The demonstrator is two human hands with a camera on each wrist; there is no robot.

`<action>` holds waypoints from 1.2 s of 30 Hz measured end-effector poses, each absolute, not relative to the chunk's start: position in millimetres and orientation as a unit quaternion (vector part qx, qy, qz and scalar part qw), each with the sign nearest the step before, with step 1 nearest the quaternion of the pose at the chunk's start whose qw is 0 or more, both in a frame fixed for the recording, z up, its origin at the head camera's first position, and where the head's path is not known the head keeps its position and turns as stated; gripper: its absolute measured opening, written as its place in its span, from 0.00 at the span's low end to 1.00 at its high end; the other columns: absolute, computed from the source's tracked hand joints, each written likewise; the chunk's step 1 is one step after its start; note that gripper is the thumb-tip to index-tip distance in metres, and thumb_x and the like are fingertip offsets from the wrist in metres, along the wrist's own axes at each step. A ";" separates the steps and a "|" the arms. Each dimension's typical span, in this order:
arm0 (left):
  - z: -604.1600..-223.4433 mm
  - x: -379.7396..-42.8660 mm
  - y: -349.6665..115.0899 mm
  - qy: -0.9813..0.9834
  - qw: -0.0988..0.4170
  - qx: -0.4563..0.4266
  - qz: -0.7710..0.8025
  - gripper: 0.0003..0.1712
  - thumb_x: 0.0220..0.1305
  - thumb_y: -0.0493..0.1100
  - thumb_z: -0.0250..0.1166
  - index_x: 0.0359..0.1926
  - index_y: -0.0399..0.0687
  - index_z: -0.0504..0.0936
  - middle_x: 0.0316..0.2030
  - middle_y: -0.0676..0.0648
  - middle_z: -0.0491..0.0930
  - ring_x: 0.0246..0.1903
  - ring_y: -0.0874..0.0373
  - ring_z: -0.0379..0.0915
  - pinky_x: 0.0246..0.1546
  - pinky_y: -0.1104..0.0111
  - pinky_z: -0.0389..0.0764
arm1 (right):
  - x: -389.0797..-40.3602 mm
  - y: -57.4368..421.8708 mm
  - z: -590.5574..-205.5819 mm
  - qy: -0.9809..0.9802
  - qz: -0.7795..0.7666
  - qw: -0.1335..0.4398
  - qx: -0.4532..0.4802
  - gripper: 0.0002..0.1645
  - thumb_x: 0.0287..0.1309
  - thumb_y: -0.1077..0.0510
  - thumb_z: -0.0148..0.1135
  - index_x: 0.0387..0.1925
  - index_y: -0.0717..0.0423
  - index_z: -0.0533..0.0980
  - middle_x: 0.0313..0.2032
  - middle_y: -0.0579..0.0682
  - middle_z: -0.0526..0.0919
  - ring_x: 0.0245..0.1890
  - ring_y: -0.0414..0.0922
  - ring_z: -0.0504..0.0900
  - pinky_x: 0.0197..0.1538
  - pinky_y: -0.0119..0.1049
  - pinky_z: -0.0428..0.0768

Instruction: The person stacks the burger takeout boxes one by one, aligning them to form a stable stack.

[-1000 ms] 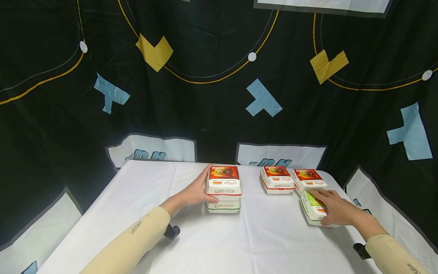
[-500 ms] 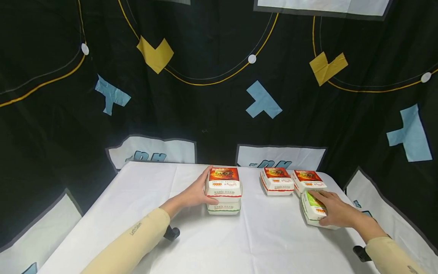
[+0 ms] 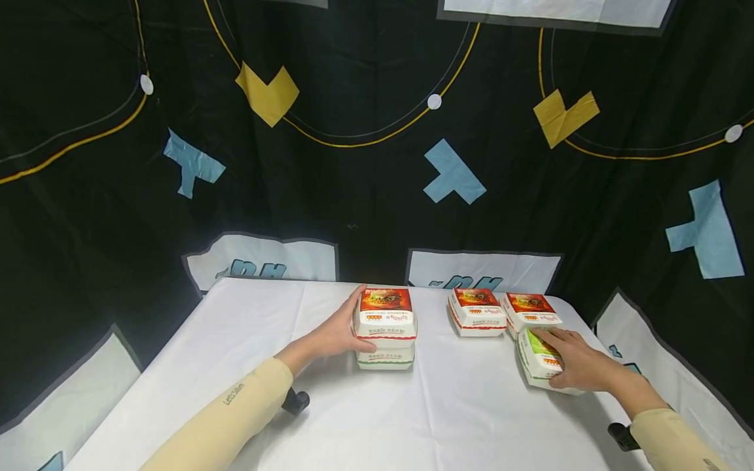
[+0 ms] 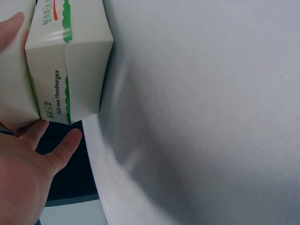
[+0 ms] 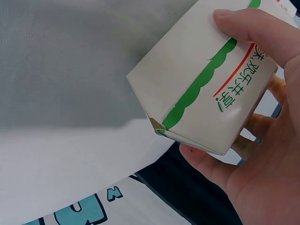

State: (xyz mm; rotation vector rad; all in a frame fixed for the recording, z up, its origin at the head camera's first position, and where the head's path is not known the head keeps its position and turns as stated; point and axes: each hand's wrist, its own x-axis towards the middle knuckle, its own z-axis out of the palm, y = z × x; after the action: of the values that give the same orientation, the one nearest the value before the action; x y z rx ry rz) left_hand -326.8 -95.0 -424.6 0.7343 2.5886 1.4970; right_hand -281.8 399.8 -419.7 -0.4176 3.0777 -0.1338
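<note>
Two burger boxes are stacked at the table's middle in the head view: a red-topped box point(image 3: 385, 316) over a green-trimmed box point(image 3: 385, 358). My left hand point(image 3: 333, 332) grips the upper red box from its left side, thumb at the front. In the left wrist view, the green-trimmed box point(image 4: 69, 89) below bears the words "Delicious Hamburger". Over on the right, my right hand point(image 3: 580, 358) holds a green-topped burger box point(image 3: 538, 358) from above, with its thumb on the front face. The right wrist view shows that thumb beside the box's green scalloped band; some fingers are partly hidden behind the box.
Two more red-topped burger boxes, one point(image 3: 476, 312) left and one point(image 3: 529, 310) right, stand behind the green-topped box. A white cloth covers the table point(image 3: 377, 418). Behind its far edge hangs a black curtain point(image 3: 365, 196) with taped shapes.
Both hands and all the boxes keep their places. Only a slight shift of the whole head view shows between the oldest frame and now.
</note>
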 end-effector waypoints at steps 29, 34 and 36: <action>-426.7 -327.7 -93.6 0.844 0.020 0.240 0.479 0.71 0.35 0.50 0.79 0.72 0.59 0.37 0.67 0.51 0.53 0.66 0.53 0.49 0.63 0.46 0.54 | -272.0 364.0 -375.1 0.984 -0.036 -0.010 -0.172 0.57 0.35 0.49 0.72 0.69 0.36 0.54 0.64 0.57 0.58 0.58 0.57 0.57 0.40 0.52 0.76; -414.8 -316.6 -94.0 0.841 0.035 0.245 0.480 0.70 0.38 0.48 0.78 0.72 0.54 0.37 0.67 0.49 0.52 0.66 0.52 0.49 0.63 0.46 0.54 | -269.9 353.0 -367.5 0.982 -0.036 -0.016 -0.185 0.57 0.35 0.49 0.71 0.69 0.37 0.54 0.65 0.56 0.58 0.59 0.57 0.58 0.42 0.51 0.76; -412.4 -315.5 -93.8 0.841 0.038 0.246 0.481 0.69 0.38 0.48 0.78 0.72 0.55 0.37 0.67 0.50 0.53 0.66 0.53 0.49 0.63 0.46 0.54 | -269.6 349.5 -364.5 0.979 -0.032 -0.029 -0.198 0.56 0.35 0.50 0.71 0.69 0.39 0.54 0.65 0.56 0.59 0.59 0.57 0.59 0.43 0.51 0.75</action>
State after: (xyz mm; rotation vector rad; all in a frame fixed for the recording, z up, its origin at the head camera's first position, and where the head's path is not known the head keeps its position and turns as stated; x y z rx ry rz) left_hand -315.5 -93.8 -412.4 0.7555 2.5792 1.4764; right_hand -269.6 349.5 -364.5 -0.6324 3.1351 -0.1032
